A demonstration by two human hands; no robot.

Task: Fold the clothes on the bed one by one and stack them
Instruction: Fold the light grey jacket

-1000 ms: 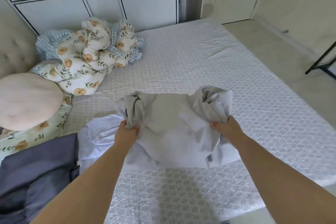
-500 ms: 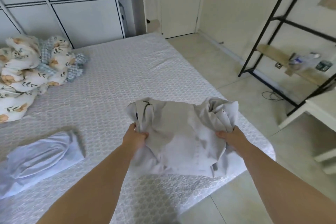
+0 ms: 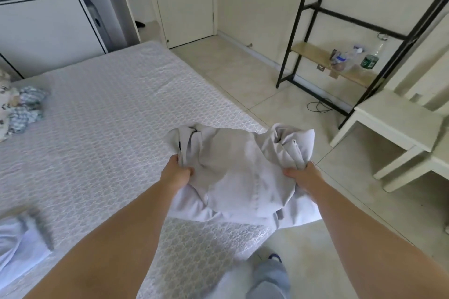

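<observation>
A pale grey garment (image 3: 240, 177) is held up in the air over the near corner of the bed (image 3: 109, 128), partly past its edge and above the floor (image 3: 243, 75). It is bunched and creased, with folds gathered at both upper corners and the lower part hanging slack. The left hand (image 3: 176, 173) is closed round a gathered fold at the garment's left side; the right hand (image 3: 303, 176) is closed round the bunch at its right, thumb on top. The cloth is judged light, soft and limp: no shape will be kept unless it is spread flat, and it is best taken by seams or shoulder corners rather than by loose bunches. A light folded piece (image 3: 21, 247) lies on the bed at the left edge, well apart. A crumpled bundle (image 3: 21, 109) lies further up the bed. A black rack (image 3: 340, 31) and a white table (image 3: 398, 119) stand on the floor to the right.
</observation>
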